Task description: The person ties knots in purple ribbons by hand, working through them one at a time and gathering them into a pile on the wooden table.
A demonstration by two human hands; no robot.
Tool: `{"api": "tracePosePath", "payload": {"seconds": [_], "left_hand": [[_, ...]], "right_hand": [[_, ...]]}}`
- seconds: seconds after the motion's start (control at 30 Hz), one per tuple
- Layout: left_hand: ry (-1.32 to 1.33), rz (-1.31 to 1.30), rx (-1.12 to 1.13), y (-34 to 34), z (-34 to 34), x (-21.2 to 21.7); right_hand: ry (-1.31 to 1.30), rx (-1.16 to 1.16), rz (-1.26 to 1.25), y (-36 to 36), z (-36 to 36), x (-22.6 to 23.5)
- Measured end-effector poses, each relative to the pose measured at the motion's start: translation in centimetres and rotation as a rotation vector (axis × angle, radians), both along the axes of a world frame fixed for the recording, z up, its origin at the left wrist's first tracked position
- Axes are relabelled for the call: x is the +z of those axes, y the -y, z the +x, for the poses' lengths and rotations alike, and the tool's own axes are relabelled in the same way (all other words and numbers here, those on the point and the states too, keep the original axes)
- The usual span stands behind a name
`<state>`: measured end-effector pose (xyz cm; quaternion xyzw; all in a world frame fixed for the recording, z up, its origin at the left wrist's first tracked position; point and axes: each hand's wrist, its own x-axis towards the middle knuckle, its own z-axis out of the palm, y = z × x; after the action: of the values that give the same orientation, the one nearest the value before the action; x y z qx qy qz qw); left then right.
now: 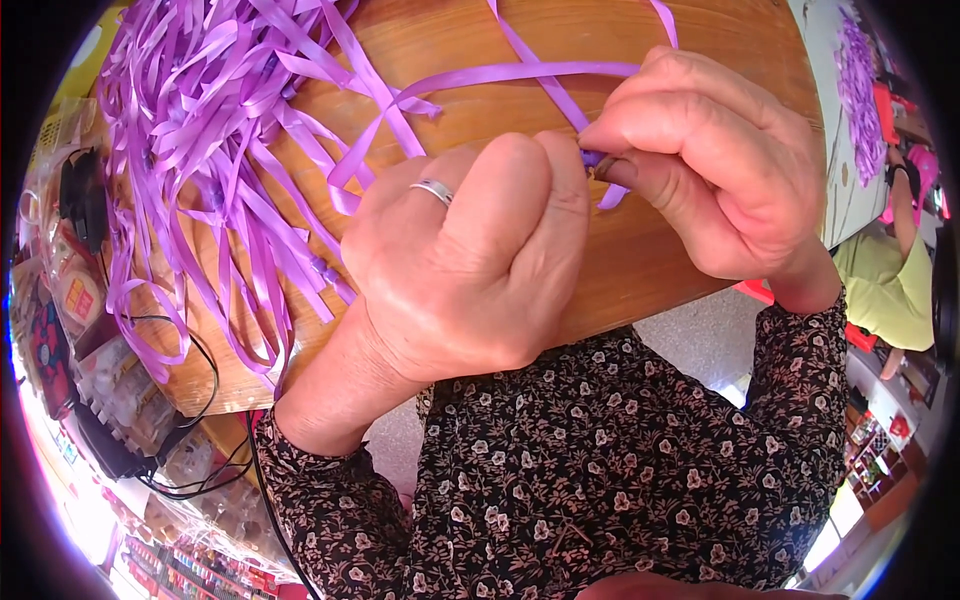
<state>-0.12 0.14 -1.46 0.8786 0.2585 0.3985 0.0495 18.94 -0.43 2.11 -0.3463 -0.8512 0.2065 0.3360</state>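
Note:
A purple satin ribbon curves in a loop between my two hands, above the wooden table. My right hand pinches it between thumb and forefinger, at a small dark purple band. Close against that spot is my left hand, closed, with a silver ring on one finger. Its fingertips are turned away, so its grip on the ribbon is partly hidden. To the left lies a big tangled pile of purple ribbons, several of them bound with darker purple bands.
The wooden table ends just in front of my body. Black cables and plastic-wrapped goods crowd its left side. On the right, a white table bears more purple ribbons; a person in a yellow-green garment is beside it.

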Motion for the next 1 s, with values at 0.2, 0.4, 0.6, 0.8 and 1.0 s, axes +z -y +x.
{"api": "tracePosePath", "payload": {"seconds": [0.2,0.4,0.6,0.8,1.0], "left_hand": [[-0.109,-0.019,0.009,-0.1,0.2,0.7],[0.11,-0.342,-0.012,-1.0,0.4,1.0],[0.501,-0.9,-0.152,-0.8,0.4,0.3],[0.524,-1.219,-0.002,-0.4,0.6,0.9],[0.663,-1.413,-0.056,-0.7,0.7,1.2]], "right_hand": [[-0.001,-0.065,-0.127,0.1,0.1,-0.5],[0.003,-0.042,-0.28,-1.3,1.3,1.7],[-0.169,-0.013,-0.207,-1.1,1.0,-0.2],[-0.132,0.009,-0.112,-1.6,0.9,-0.2],[-0.082,-0.052,-0.086,-1.4,0.9,-0.3]]}}
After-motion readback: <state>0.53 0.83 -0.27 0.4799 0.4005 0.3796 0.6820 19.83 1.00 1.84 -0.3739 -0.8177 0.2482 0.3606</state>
